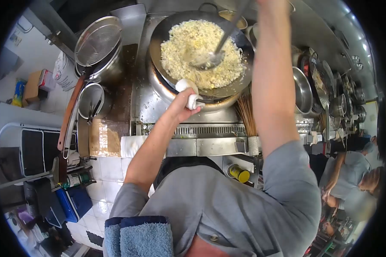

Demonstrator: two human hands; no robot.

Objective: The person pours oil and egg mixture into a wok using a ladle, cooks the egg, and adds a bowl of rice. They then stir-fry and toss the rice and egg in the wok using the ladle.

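My left hand (184, 106) is closed around a folded white cloth (187, 87) at the near handle of a large wok (156, 38). Rice with yellow egg bits (195, 36) fills much of the wok. A metal ladle (209, 61) dips its bowl into the rice, its long handle slanting up to the right. At the top edge, my right hand (263, 1) is at the upper end of that handle; it is mostly cut off and its fingers hardly show. My right forearm is blurred and stretches across the wok's right side.
Left of the stove, a round strainer (98, 40) rests over a metal pot, near a container of utensils (91, 100). A bamboo brush (246, 113) stands at the front right. Metal bowls (303, 90) and pans line the right side. Other people (349, 171) are at far right.
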